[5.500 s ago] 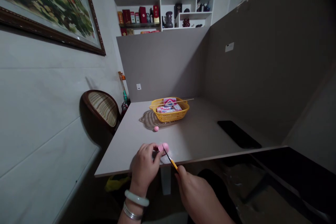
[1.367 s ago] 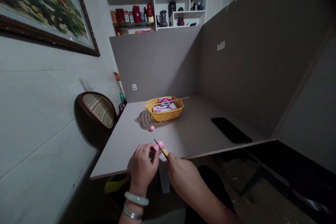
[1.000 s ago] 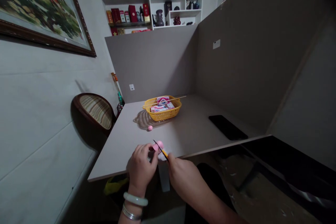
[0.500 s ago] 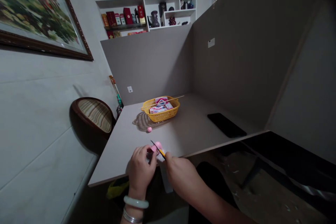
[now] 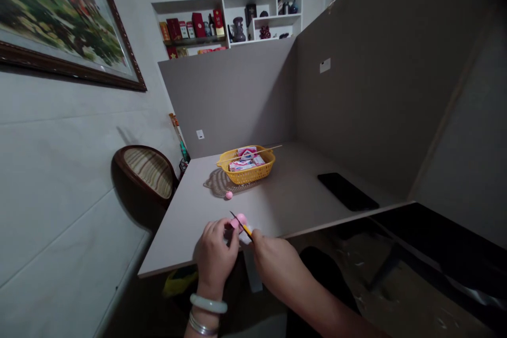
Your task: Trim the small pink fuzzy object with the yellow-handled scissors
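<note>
At the near edge of the grey table (image 5: 293, 200), my left hand (image 5: 216, 253) is closed on a small pink lump (image 5: 238, 220). My right hand (image 5: 273, 264) grips a small knife (image 5: 242, 225) with a yellow handle and a dark blade. The blade rests across the pink lump, tip pointing up and left. A white scrap lies under the lump. A second, smaller pink ball (image 5: 228, 195) sits alone further out on the table, in front of the basket.
A yellow basket (image 5: 246, 165) with pink packets and a thin stick across its rim stands mid-table. A black phone (image 5: 347, 191) lies at the right. Grey partitions wall the back and right. A wooden chair (image 5: 144, 171) stands left of the table.
My hands have stayed together at the lump; the knife has shifted slightly left over it since the earliest frame. The camera view has swayed a little.
</note>
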A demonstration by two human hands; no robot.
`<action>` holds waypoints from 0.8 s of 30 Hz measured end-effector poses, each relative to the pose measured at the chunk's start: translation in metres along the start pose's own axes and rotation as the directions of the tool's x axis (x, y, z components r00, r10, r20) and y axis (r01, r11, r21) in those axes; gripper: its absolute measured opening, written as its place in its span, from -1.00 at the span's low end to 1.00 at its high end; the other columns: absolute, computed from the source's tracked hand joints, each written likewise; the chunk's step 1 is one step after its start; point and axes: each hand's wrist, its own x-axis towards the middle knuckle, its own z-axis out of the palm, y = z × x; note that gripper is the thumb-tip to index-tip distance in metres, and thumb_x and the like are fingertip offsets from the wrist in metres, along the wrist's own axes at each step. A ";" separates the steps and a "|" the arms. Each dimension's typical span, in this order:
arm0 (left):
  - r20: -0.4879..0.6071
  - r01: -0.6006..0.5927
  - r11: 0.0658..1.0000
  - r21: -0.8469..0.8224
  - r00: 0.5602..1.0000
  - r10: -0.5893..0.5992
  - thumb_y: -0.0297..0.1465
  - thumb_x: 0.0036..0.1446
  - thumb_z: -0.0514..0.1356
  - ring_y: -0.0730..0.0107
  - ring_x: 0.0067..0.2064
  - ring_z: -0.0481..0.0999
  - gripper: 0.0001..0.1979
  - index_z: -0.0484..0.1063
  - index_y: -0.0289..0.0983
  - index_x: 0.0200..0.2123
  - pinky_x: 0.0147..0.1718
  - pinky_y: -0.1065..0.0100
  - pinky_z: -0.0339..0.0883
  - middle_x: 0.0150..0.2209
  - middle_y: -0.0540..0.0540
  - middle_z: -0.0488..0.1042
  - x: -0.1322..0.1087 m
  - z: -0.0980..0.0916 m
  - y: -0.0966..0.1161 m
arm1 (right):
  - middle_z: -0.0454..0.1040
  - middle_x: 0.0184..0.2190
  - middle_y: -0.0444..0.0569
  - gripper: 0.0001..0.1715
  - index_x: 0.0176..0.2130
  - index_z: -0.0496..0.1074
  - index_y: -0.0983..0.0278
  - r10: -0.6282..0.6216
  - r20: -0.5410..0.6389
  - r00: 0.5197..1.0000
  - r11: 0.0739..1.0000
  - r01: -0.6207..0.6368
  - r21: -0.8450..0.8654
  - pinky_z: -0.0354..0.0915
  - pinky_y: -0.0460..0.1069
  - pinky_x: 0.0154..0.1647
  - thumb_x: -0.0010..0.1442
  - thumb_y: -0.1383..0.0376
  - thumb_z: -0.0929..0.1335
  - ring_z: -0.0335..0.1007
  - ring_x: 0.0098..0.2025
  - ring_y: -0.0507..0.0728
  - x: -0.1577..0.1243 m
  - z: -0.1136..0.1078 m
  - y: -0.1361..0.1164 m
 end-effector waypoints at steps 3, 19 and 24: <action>-0.006 -0.013 1.000 -0.021 1.000 0.013 -0.29 0.25 0.14 0.19 -0.22 0.47 -0.88 0.39 -0.21 -0.24 -0.26 0.22 0.35 -0.29 -0.10 0.49 -0.001 -0.001 0.000 | 0.57 -0.37 0.01 -0.73 -0.18 0.34 0.29 -0.013 -0.012 1.000 0.999 0.014 0.038 0.09 -0.08 -0.49 0.27 0.52 0.15 0.54 -0.37 0.12 -0.014 0.012 0.006; -0.026 -0.019 0.999 -0.035 1.000 0.018 -0.32 0.24 0.15 0.22 -0.24 0.49 -0.91 0.40 -0.19 -0.25 -0.28 0.26 0.37 -0.31 -0.08 0.50 -0.002 -0.001 0.002 | 0.56 -0.41 -0.03 -0.73 -0.20 0.32 0.26 -0.033 -0.051 0.998 0.999 0.034 0.023 0.05 -0.06 -0.53 0.23 0.55 0.18 0.54 -0.41 0.13 -0.025 0.027 0.014; -0.030 -0.023 0.999 -0.028 0.999 0.023 -0.30 0.24 0.15 0.21 -0.24 0.49 -0.89 0.41 -0.20 -0.26 -0.27 0.24 0.37 -0.31 -0.09 0.50 -0.001 0.000 0.003 | 0.57 -0.40 -0.02 -0.74 -0.20 0.33 0.28 -0.019 -0.070 0.997 1.000 0.019 0.008 0.00 -0.05 -0.54 0.23 0.56 0.18 0.54 -0.40 0.12 -0.008 0.010 0.003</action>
